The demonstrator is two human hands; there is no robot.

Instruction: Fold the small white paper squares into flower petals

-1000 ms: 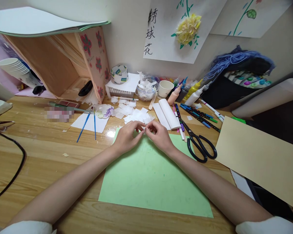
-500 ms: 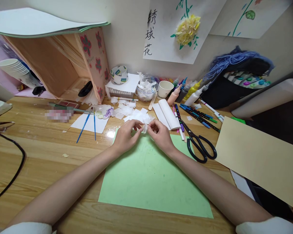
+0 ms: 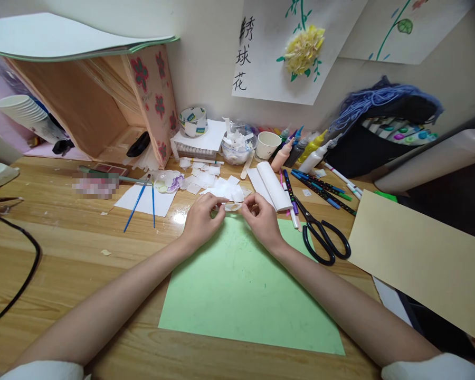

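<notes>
A small whitish paper strip point(image 3: 233, 207) is stretched between my two hands, above the back edge of the green sheet point(image 3: 249, 285). My left hand point(image 3: 204, 219) pinches its left end between thumb and fingers. At its right end, my right hand point(image 3: 261, 219) holds it in a similar pinch. Just behind the hands lie loose white paper pieces point(image 3: 224, 188). Black-handled scissors point(image 3: 324, 237) rest to the right of my right hand, partly over the green sheet's edge. A folded white paper point(image 3: 269, 186) lies behind my right hand.
Blue brushes point(image 3: 153, 205) lie on white paper at left. Behind stand a bowl of scraps point(image 3: 237, 150), a paper cup point(image 3: 268, 145) and paint bottles point(image 3: 282, 155). Markers point(image 3: 322, 187) lie at right near a yellowish board point(image 3: 419, 258). A black cable point(image 3: 31, 243) curves at far left.
My hands have moved slightly apart. The paper between them, crumpled and upright before, is now stretched out sideways.
</notes>
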